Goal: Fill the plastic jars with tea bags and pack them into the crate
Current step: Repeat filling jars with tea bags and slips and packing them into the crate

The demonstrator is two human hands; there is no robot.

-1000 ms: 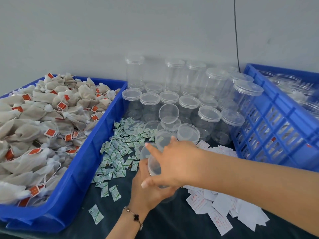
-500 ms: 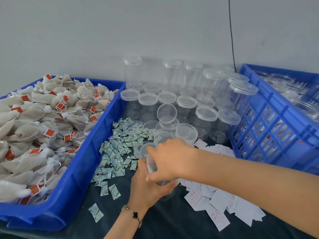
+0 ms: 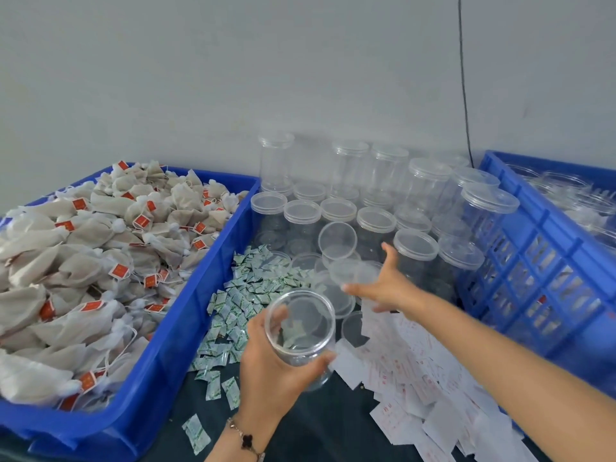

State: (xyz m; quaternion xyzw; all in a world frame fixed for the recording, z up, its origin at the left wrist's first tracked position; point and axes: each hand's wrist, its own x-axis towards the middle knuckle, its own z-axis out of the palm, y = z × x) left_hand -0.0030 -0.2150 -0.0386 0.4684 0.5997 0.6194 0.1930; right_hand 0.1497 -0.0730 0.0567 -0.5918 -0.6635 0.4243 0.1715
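Note:
My left hand (image 3: 270,371) grips a clear plastic jar (image 3: 301,331) near the table's front middle; the jar is open at the top, tilted toward me and holds nothing. Further back and to the right, my right hand (image 3: 390,285) pinches the jar's clear lid (image 3: 353,273) between thumb and fingers, above loose lids. Tea bags (image 3: 100,261) with red tags are heaped in a blue tray (image 3: 200,295) on the left. The blue slatted crate (image 3: 533,278) stands on the right with clear jars inside.
Several lidded empty jars (image 3: 383,221) stand in rows at the back against the wall. Green-white sachets (image 3: 253,295) are scattered beside the tray. White paper slips (image 3: 416,378) lie under my right forearm. A black cable (image 3: 463,95) hangs down the wall.
My right hand has taken the lid off the jar and carried it back and to the right. The jar in my left hand now stands open and has come nearer.

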